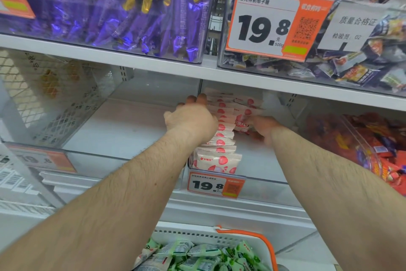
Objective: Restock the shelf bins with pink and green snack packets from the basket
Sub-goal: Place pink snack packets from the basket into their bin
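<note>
A row of pink snack packets stands upright in a clear shelf bin, running from its front to the back. My left hand rests against the left side of the row, fingers pointing into the shelf. To the right of the row my right hand grips pink packets lying near the middle of the bin. Green snack packets fill the white basket with an orange handle at the bottom of the view.
To the left is a clear bin with nothing in it. A bin of red packets stands to the right. The shelf above carries bins of purple wrappers and mixed sweets. An orange price tag hangs on the bin's front.
</note>
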A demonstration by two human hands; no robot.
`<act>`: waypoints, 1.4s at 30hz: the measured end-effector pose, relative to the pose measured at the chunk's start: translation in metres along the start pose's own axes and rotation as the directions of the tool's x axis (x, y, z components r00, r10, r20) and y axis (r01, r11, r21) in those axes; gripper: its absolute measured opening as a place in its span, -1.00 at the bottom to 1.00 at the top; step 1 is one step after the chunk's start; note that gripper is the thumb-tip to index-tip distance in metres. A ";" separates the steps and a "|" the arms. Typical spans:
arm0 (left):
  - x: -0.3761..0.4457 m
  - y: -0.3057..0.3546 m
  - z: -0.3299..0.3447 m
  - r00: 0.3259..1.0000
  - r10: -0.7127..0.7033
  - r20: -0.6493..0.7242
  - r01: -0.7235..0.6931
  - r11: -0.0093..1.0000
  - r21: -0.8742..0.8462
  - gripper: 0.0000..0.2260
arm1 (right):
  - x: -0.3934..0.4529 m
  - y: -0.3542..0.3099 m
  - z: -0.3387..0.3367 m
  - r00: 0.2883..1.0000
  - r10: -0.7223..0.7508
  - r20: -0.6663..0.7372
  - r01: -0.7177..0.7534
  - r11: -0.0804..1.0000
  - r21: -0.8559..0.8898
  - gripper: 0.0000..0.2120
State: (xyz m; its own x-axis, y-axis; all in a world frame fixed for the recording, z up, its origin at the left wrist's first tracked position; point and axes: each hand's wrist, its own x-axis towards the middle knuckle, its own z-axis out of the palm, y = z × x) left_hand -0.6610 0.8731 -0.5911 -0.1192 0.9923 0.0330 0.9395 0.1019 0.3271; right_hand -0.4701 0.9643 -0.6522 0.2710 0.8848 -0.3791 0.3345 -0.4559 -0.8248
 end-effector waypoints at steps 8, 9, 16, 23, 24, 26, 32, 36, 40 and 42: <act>-0.011 -0.002 -0.008 0.973 0.153 -0.174 -0.147 0.988 0.045 -0.55 | -0.063 -0.016 0.003 0.918 -0.184 -0.350 0.088 0.958 -0.274 -0.83; -0.016 -0.003 -0.013 0.954 0.196 -0.226 -0.189 0.981 0.051 -0.56 | -0.084 -0.019 0.005 0.871 -0.287 -0.398 0.181 0.942 -0.283 -0.85; -0.120 -0.069 -0.019 0.844 0.472 -0.254 -0.497 0.867 -0.043 -0.84 | -0.230 0.050 0.053 0.226 -0.969 -0.099 0.949 0.242 -0.204 -0.97; -0.145 -0.160 0.028 0.819 0.152 0.553 -0.239 0.967 0.088 -0.70 | -0.212 0.178 0.150 0.531 -0.313 0.787 0.845 0.270 -0.463 -0.94; -0.144 -0.163 0.031 0.797 0.137 0.588 -0.220 0.973 0.073 -0.68 | -0.211 0.191 0.162 0.518 -0.204 0.831 0.854 0.187 -0.486 -0.89; -0.142 -0.169 0.035 0.753 0.102 0.650 -0.198 0.977 0.076 -0.63 | -0.213 0.211 0.185 0.559 -0.113 0.821 0.825 0.179 -0.537 -0.84; -0.131 -0.177 0.029 0.740 0.049 0.671 -0.118 0.991 0.058 -0.58 | -0.238 0.222 0.251 0.820 0.115 0.561 0.255 0.803 -0.539 -0.46; -0.132 -0.177 0.029 0.718 0.035 0.696 -0.114 0.991 0.068 -0.57 | -0.244 0.227 0.285 0.809 0.291 0.511 0.003 0.867 -0.498 -0.16; -0.134 -0.175 0.029 0.695 0.027 0.718 -0.125 0.989 0.085 -0.55 | -0.248 0.231 0.294 0.802 0.373 0.466 0.041 0.745 -0.666 -0.39; -0.134 -0.175 0.029 0.689 0.023 0.725 -0.116 0.990 0.079 -0.56 | -0.248 0.235 0.293 0.809 0.363 0.462 0.054 0.737 -0.674 -0.53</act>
State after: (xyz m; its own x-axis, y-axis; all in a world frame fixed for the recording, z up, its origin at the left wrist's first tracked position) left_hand -0.8000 0.7243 -0.6796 0.1722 0.7365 -0.6542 0.9693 -0.0084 0.2457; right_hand -0.7232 0.6665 -0.8750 -0.0759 0.5953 -0.7999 0.8692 -0.3536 -0.3457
